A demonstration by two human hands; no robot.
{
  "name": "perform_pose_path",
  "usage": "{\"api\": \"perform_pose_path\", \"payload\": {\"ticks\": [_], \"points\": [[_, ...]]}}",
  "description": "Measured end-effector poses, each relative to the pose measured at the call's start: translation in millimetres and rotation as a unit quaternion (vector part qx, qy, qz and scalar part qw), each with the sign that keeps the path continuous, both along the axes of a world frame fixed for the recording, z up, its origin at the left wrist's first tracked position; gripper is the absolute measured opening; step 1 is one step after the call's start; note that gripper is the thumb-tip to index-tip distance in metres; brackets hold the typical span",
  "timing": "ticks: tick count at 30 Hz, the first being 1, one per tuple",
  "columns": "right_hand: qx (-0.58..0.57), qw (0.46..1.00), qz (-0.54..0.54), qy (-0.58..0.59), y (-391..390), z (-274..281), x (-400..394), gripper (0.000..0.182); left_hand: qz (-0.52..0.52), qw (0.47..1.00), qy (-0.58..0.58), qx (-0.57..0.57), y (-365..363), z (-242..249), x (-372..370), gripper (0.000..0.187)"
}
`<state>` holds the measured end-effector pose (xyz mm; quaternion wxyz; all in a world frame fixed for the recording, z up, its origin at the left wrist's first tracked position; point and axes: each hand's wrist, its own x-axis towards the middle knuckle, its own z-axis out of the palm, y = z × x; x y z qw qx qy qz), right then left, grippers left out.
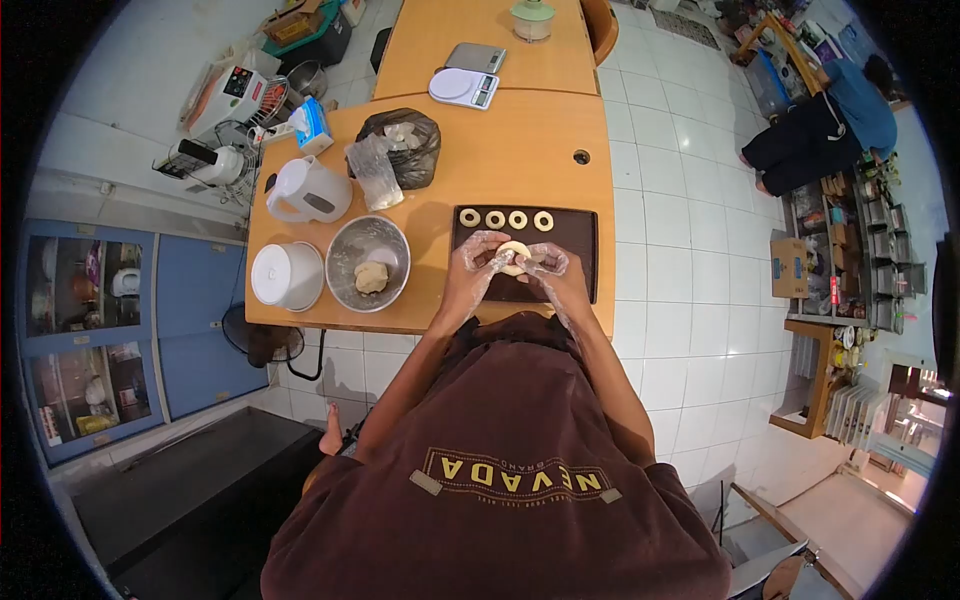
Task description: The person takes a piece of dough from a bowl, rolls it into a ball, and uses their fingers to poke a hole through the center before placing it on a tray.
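Note:
Over a dark brown baking tray [585, 262], my left hand [474, 264] and my right hand [560, 275] hold a pale dough ring [514, 247] between them. The fingers of both hands are closed on it, the left from one side and the right from the other. White flour coats both hands. Along the tray's far edge lie several small dough rings [495, 220] in a row. To the left, a steel bowl [400, 245] holds a lump of dough [371, 278]. Part of the tray is hidden beneath my hands.
Left on the table stand a white kettle [312, 190], a white tub [285, 275], a black plastic bag [418, 165] and a tissue box [310, 127]. Farther back are a white scale [462, 87] and a green-lidded container [532, 20]. Another person [830, 125] bends over shelves at right.

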<state>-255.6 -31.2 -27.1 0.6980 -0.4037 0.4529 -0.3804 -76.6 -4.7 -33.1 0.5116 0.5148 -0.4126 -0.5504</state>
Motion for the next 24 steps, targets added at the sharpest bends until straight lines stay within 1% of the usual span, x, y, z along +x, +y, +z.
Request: {"api": "perform_pose_path", "payload": {"ticks": [3,6,7,9,12,13,15,18,22,24], "points": [[-0.022,0.999,-0.028,-0.014,-4,-8,2,0.021,-0.014,0.999,0.031,0.016,-1,2,6,0.028],[-0.019,0.999,-0.037,0.008,-3,-9,1,0.021,-0.037,0.987,0.122,0.102,-2,-8,16,0.028],[-0.012,0.999,-0.039,0.02,-4,-7,1,0.02,-0.034,0.987,0.127,0.097,-4,-9,16,0.027],[0.006,1.0,-0.028,0.006,-2,-4,3,0.019,-0.024,0.986,0.137,0.088,-6,-7,16,0.027],[0.008,1.0,0.006,-0.012,1,-8,6,0.017,-0.01,0.986,0.124,0.112,-7,2,14,0.027],[0.003,1.0,0.019,-0.017,2,-10,7,0.017,-0.022,0.987,0.11,0.111,-7,5,14,0.027],[-0.003,1.0,-0.003,-0.001,4,-13,10,0.016,-0.046,0.99,0.081,0.109,-6,10,16,0.026],[-0.025,0.999,-0.024,0.04,5,-13,10,0.014,-0.071,0.996,-0.009,0.05,-6,14,15,0.025],[-0.093,0.985,-0.042,0.139,4,-18,6,0.015,-0.076,0.996,0.007,0.052,-4,12,7,0.024],[-0.093,0.991,-0.047,0.084,6,-19,6,0.016,-0.08,0.996,0.006,0.044,-2,9,4,0.026]]}}
